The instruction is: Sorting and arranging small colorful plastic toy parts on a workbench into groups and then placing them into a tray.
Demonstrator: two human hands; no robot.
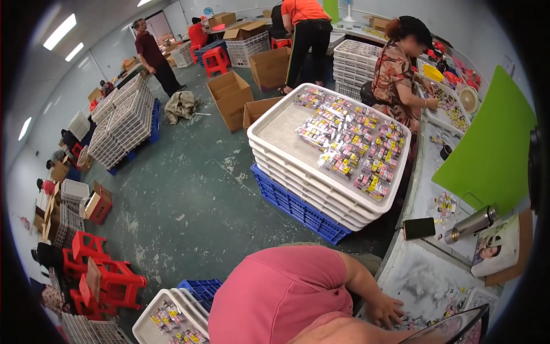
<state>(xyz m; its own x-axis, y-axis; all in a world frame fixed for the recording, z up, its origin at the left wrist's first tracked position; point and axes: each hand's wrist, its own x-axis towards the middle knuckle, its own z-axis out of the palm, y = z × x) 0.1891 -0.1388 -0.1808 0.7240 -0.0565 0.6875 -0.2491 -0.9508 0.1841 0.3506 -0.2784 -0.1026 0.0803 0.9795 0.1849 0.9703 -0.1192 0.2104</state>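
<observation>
My left arm, in a pink sleeve, reaches from the lower middle to the worktable (409, 269) at the right. My left hand (385, 311) is low over the table's near edge, its fingers apart and slightly bent, with nothing visible in them. Beside its fingertips lie small loose pieces in clear, pink and black (421, 322). More such pieces (455, 307) are scattered to the right, by a pale tray (480, 298). A dark lens rim in the lower right covers part of the tabletop. My right hand is not visible.
Stacked white trays (321, 183), the top one bearing small colourful packs, stand on a blue crate (298, 203). A phone (419, 228), a steel flask (471, 223) and a green panel (487, 143) line the table. Another tray stack (150, 324) is lower left. Co-workers are beyond.
</observation>
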